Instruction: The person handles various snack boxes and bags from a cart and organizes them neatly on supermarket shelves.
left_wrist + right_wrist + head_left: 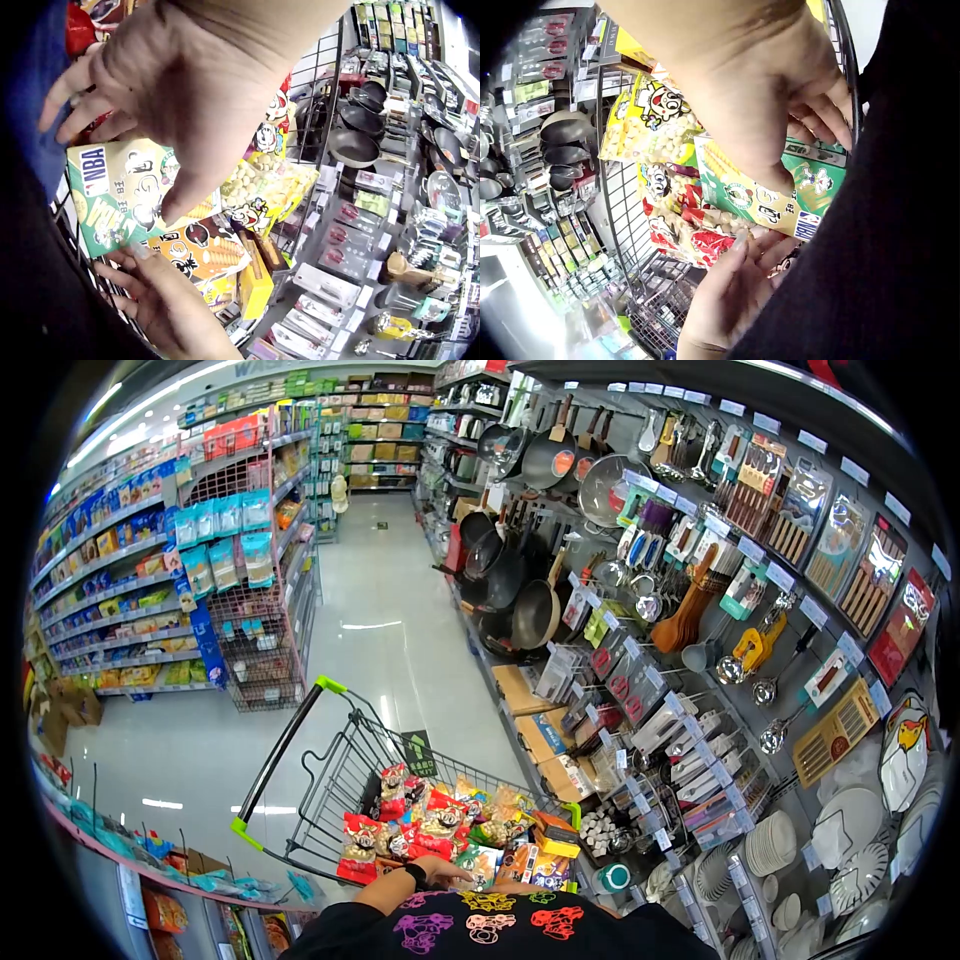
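Observation:
In the head view my left hand reaches over the snacks in the shopping cart, close to my body. My right hand is opposite it, its fingers slack near the cart's rim. Between the hands lies a green NBA snack box. The left hand hangs over one long edge of this box, fingers loosely bent beside red snack bags. In the left wrist view the right thumb's tip is at the box's other edge. Orange snack boxes and yellow bags lie beside it.
On the right, shelves hold hanging pans, wooden spatulas, packaged utensils and white plates. A snack rack stands across the aisle. Along the front left runs a low display edge. Tiled floor leads away.

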`<action>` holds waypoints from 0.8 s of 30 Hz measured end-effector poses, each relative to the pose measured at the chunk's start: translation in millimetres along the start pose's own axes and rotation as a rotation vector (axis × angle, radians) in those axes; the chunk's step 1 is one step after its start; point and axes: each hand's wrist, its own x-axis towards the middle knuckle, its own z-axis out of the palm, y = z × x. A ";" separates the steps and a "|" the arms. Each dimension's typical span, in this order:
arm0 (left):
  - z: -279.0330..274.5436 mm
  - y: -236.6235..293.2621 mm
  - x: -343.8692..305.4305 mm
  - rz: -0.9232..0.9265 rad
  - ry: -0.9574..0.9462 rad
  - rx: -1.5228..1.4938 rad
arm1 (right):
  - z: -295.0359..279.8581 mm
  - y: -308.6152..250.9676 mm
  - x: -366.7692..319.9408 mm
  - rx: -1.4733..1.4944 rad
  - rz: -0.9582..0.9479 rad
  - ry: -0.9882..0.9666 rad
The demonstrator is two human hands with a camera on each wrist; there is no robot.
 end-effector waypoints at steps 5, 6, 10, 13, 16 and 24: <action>6.6 -12.1 24.0 -0.035 0.050 0.112 | 9.6 18.6 -0.1 0.126 -0.060 -0.009; 12.8 -10.0 11.9 -0.013 0.027 0.078 | 10.5 21.5 0.3 0.150 -0.079 -0.008; 32.4 -8.9 -4.3 0.008 0.137 0.004 | 13.8 43.9 7.7 0.249 -0.121 0.002; 36.0 -25.6 36.6 0.041 0.278 0.030 | 33.7 23.0 -27.5 0.155 -0.142 0.160; 64.9 -18.1 17.7 0.127 0.520 0.080 | 46.2 28.2 -31.4 -0.236 -0.352 0.497; 119.4 -15.3 -10.3 0.483 0.993 0.072 | 68.4 39.5 -58.4 -0.466 -0.715 1.013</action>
